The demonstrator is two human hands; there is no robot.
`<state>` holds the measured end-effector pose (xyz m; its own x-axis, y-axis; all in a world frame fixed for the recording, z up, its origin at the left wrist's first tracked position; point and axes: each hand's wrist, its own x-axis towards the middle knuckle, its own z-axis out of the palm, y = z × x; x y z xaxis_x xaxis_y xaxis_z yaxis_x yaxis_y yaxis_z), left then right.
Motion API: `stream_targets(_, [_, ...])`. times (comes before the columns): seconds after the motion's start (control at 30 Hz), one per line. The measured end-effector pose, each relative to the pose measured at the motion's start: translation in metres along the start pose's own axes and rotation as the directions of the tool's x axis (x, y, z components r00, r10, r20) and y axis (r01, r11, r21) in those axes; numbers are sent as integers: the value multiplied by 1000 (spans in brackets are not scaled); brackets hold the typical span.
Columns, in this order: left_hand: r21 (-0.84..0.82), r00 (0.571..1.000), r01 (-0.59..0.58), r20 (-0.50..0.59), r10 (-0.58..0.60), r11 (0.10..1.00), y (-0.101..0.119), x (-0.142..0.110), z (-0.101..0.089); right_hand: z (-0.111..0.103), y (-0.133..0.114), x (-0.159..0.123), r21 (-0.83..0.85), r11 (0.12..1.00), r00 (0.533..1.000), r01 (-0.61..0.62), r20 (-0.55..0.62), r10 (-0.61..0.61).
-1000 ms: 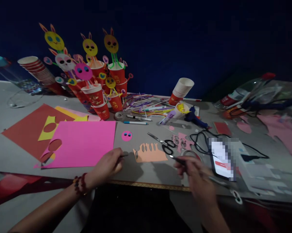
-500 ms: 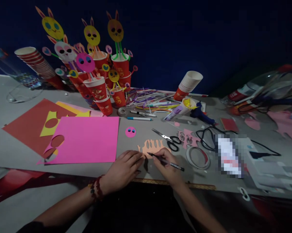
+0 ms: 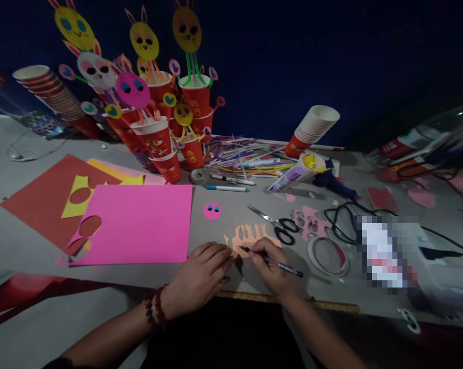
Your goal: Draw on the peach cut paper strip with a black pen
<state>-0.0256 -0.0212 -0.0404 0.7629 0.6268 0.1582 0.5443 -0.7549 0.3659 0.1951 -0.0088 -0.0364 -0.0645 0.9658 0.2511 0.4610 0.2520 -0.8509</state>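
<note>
A peach paper sheet [image 3: 250,237] with curved cut-outs along its far edge lies in front of me. My left hand [image 3: 203,271] rests on its left side, fingers stretched out and lying flat. My right hand [image 3: 270,264] is closed around a black pen [image 3: 283,265], whose tip points at the paper's lower left part. Whether the tip touches I cannot tell. Just beyond my left hand lies a pink paper disc [image 3: 212,211] with blue and dark eyes. Scissors [image 3: 279,223] with black handles lie past the peach sheet, blades partly apart.
Bright pink paper [image 3: 142,225] and dark red paper [image 3: 58,189] lie at left. Behind stand decorated red cups [image 3: 154,138] with rabbit faces. Pipe cleaners [image 3: 239,156], a cup stack [image 3: 311,130], a tape roll [image 3: 327,255], a black cable [image 3: 333,225] and a blue glue gun [image 3: 335,184] lie farther right.
The whole view has shifted slightly, so most things near the middle appear farther right. My left hand still lies on the peach paper, and my right hand keeps the pen over it.
</note>
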Motion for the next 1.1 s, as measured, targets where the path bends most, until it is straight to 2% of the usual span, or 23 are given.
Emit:
stream_targets(0.4, [-16,1000,10,20,-10,1000,-1,2,0,-1,2,0,-47,999,997,-25,76,28])
stream_targets(1.1, [-7,1000,13,10,-13,1000,-1,4,0,1,9,-2,-53,999,996,-9,91,14])
